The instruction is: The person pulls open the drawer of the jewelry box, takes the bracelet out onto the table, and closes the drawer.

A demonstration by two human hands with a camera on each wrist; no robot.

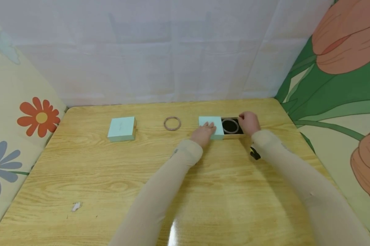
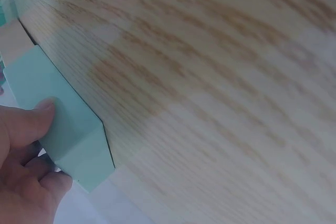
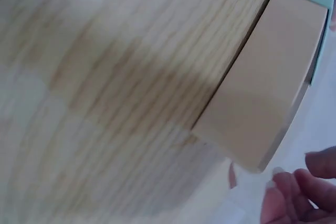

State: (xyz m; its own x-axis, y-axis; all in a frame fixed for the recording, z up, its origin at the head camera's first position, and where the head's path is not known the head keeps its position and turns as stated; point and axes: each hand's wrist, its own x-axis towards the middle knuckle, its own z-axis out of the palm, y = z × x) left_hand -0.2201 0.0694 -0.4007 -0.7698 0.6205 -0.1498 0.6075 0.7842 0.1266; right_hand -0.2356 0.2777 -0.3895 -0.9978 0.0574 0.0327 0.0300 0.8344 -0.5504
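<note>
On the right of the table lies a mint-green box sleeve (image 1: 215, 134) with its tan drawer (image 3: 262, 77) slid partway out to the right. A ring-shaped bangle (image 1: 230, 132) lies on the drawer's black lining. My left hand (image 1: 203, 134) holds the sleeve, fingers over its top; in the left wrist view the thumb (image 2: 39, 121) lies against its front side. My right hand (image 1: 250, 123) is at the drawer's outer end. In the right wrist view its loosely bent fingers (image 3: 286, 192) and thumb are apart, beside the drawer's end.
A second bangle (image 1: 172, 129) lies on the wooden table (image 1: 117, 184) left of the opened box. Farther left is a closed mint-green box (image 1: 122, 128). A white curtain (image 1: 141, 61) stands behind the table, with flower-printed panels (image 1: 341, 102) at the sides.
</note>
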